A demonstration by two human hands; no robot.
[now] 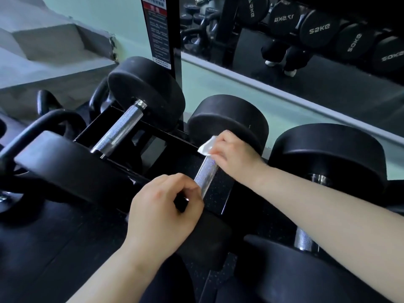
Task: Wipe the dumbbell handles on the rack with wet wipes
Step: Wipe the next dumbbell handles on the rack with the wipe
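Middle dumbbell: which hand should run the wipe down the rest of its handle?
Right. The right hand pinches the wet wipe against the handle at its far end; the left hand holds no wipe and grips the near end.

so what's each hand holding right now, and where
The right hand pinches a white wet wipe against the far end of the middle dumbbell handle; the left hand grips the near end of that handle.

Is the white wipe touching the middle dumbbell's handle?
Touching: the head view shows the right hand holding the wipe against the far end of the handle.
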